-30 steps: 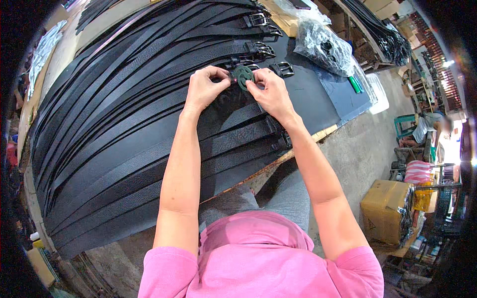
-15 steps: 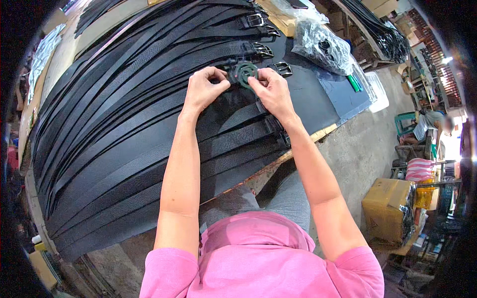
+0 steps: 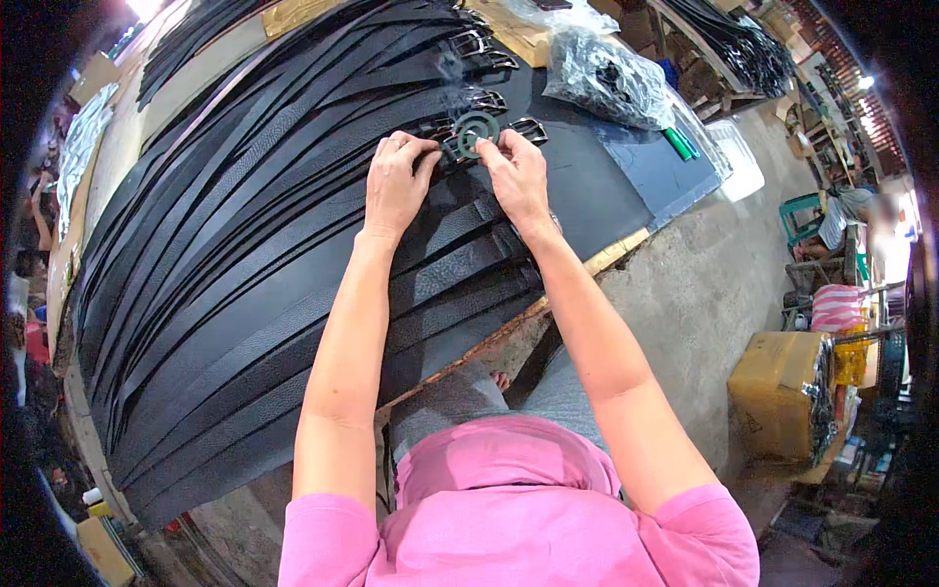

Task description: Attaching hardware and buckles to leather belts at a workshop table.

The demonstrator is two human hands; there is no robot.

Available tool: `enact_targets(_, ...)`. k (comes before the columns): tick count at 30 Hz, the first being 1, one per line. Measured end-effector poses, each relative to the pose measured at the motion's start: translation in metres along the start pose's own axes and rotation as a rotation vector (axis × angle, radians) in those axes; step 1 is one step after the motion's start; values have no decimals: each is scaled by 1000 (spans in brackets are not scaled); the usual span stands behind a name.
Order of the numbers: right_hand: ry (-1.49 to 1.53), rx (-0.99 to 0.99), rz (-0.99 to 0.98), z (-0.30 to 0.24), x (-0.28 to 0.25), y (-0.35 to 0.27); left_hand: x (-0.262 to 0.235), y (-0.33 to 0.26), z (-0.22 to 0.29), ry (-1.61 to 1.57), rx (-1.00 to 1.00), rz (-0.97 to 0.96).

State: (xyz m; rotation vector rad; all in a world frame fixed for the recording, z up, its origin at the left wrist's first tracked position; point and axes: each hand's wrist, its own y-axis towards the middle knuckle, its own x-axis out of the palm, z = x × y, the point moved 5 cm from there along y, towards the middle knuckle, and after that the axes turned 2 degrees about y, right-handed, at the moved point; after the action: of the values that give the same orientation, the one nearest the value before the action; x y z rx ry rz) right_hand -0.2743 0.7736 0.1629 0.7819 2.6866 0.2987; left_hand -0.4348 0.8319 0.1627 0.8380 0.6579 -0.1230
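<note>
The black-surfaced worktop [image 3: 587, 186] spreads beneath my fingers and away to both sides of them. Over it fan many black leather-look belts [image 3: 245, 210], their straps running out to the left of my fingers and more lying nearer my body. A crumpled clear plastic bag [image 3: 606, 78] with something dark inside sits beyond my fingers, off to their right. My right hand [image 3: 516, 184] has thumb and forefinger pinched together on the near edge of a flat grey-green coil [image 3: 476, 132], which stands out just past those fingertips. My left hand [image 3: 396, 181] is bent with thumb and forefinger nearly meeting, just left of the coil; I cannot tell whether they grip a strap there. A metal belt buckle [image 3: 528, 131] lies just beyond my right fingers.
</note>
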Motion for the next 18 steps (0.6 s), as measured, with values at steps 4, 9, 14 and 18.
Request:
enact_targets(4,141,62,32,14,-1,2,9,14,1,137,-94,-110)
enact_targets(9,158,49,7,12,1,1,22,26,-13,190,-159,-223)
enact_targets(14,-53,-6,-71,-3,-2,8,22,19,-21,79,-208,-167)
enact_targets(18,-163,-152,-88,-5,-1,10,14,3,-18,-128,-298,-12)
